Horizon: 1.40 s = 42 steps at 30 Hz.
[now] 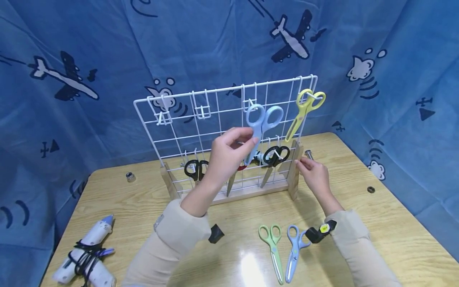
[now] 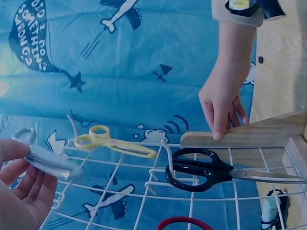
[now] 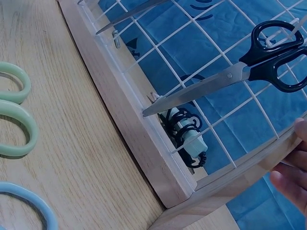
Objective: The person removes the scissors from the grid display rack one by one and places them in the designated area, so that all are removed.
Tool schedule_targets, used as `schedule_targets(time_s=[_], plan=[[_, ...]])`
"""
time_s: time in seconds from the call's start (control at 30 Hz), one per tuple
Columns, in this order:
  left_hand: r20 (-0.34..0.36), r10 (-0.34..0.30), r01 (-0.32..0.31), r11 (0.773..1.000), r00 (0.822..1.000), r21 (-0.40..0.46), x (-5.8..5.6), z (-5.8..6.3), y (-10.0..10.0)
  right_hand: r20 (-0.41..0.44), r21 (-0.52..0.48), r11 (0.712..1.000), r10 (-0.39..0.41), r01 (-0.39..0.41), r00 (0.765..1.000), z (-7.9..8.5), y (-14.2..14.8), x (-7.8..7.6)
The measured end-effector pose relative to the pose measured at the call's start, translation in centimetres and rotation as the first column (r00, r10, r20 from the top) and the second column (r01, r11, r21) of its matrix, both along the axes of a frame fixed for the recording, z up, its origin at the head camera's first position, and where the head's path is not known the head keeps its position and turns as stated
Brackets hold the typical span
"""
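My left hand (image 1: 231, 153) pinches light blue scissors (image 1: 257, 126) by the blade end, handles up, in front of the white wire rack (image 1: 183, 137). A bare white hook (image 1: 250, 103) shows just behind those handles. My right hand (image 1: 313, 175) holds the wooden side post (image 1: 295, 171) of the rack, fingers on its edge. Yellow scissors (image 1: 304, 107) hang at the rack's upper right. Lower down hang black-handled scissors (image 1: 274, 157), another black-handled pair (image 1: 193, 169) and red-handled scissors (image 1: 232, 181), these last two partly hidden by my left arm.
Green scissors (image 1: 272, 247) and a second blue pair (image 1: 295, 251) lie on the table in front of the rack. A white tool wrapped in black cord (image 1: 87, 255) lies at the left. Small metal parts, such as a nut (image 1: 130, 177) and a dark ring (image 1: 371, 189), sit around the table.
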<state>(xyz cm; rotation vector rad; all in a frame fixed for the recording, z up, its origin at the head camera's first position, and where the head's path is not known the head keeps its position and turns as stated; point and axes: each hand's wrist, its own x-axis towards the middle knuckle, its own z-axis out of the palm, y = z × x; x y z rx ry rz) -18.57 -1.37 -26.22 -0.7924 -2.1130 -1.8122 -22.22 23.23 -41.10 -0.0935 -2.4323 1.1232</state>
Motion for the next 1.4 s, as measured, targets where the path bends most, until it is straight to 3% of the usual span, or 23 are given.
schedule_targets(time_s=[0.3, 0.5, 0.63, 0.77, 0.97, 1.07, 1.17, 1.4], plan=[[0.113, -0.024, 0.032, 0.997, 0.993, -0.074, 1.7, -1.7, -0.8, 0.035, -0.007, 1.0, 0.014, -0.014, 0.999, 0.3, -0.1, -0.1], [0.221, -0.008, 0.036, 0.992, 0.975, -0.122, 2.5, -3.5, -1.5, 0.05, -0.008, 1.0, 0.006, -0.005, 0.999, 0.3, 0.0, -0.2], [0.308, 0.001, 0.05, 0.986, 0.951, -0.157, 2.9, -5.2, -2.1, 0.057, -0.008, 1.0, 0.006, -0.005, 0.998, 0.3, 0.0, -0.2], [0.429, -0.036, 0.104, 0.985, 0.903, -0.135, 3.1, -7.7, -2.8, 0.043, -0.002, 1.0, 0.011, -0.011, 0.999, 0.3, 0.0, -0.2], [0.602, -0.112, 0.171, 0.984, 0.791, -0.042, 3.7, -11.7, -3.8, 0.031, -0.002, 1.0, 0.001, 0.0, 1.0, -0.1, 0.1, 0.1], [0.655, -0.114, 0.186, 0.982, 0.747, -0.042, 4.2, -13.4, -4.3, 0.031, 0.0, 1.0, -0.003, 0.003, 1.0, -0.3, 0.1, 0.2], [0.685, -0.108, 0.195, 0.979, 0.72, -0.052, 4.6, -14.8, -4.5, 0.018, 0.007, 1.0, -0.004, 0.003, 1.0, -0.3, 0.1, 0.2], [0.722, -0.084, 0.202, 0.976, 0.687, -0.078, 5.5, -17.5, -4.2, -0.007, 0.011, 1.0, -0.005, 0.005, 1.0, -0.3, 0.0, 0.1]])
